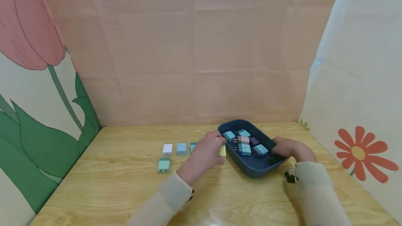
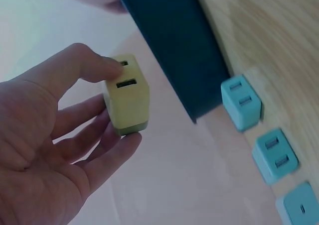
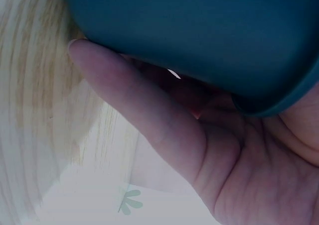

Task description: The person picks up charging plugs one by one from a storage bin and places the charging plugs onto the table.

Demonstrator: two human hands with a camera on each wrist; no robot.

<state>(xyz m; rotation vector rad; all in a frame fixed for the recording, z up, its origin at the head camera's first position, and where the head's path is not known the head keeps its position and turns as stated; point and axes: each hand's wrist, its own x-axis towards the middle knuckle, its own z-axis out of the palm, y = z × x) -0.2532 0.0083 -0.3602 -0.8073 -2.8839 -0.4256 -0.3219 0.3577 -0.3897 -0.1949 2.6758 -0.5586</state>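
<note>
My left hand (image 1: 202, 154) holds a yellow charger plug (image 2: 130, 103) between thumb and fingers, beside the left wall of a dark blue bin (image 1: 255, 173). Two USB slots show on the plug's end face, with the thumb resting on that face. My right hand (image 1: 292, 148) grips the bin at its right side, and its fingers run along the outer wall in the right wrist view. Inside the bin lie several charger plugs: blue ones (image 1: 244, 149), a pink one (image 1: 243, 140) and a dark purple one (image 1: 254, 141).
Left of the bin, a whitish plug (image 1: 168, 149), a light blue plug (image 1: 181, 149) and another blue plug (image 1: 192, 146), partly hidden by my left hand, stand in a row. A mint green plug (image 1: 164, 165) sits nearer on the wooden table (image 1: 125, 184). A pink backdrop rises behind.
</note>
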